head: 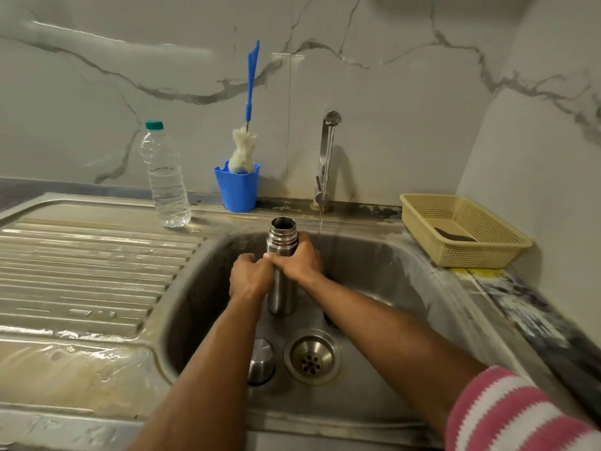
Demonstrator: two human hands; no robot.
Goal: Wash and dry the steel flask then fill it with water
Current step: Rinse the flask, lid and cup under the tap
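Steel flask [281,297] upright, uncapped, mid-basin toward sink's [403,288] back edge, beside running tap stream [320,227]. Left hand [248,276] and right hand [297,258] both wrapped round flask body. Steel cap [261,361] near drain [313,356].

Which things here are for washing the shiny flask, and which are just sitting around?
For the job:
- steel flask, gripped by the left hand and the right hand
- tap, running
- sink
- steel cap in the sink
- bottle brush, likely
- water bottle, maybe for filling

Just sitting around:
- blue cup
- yellow basket
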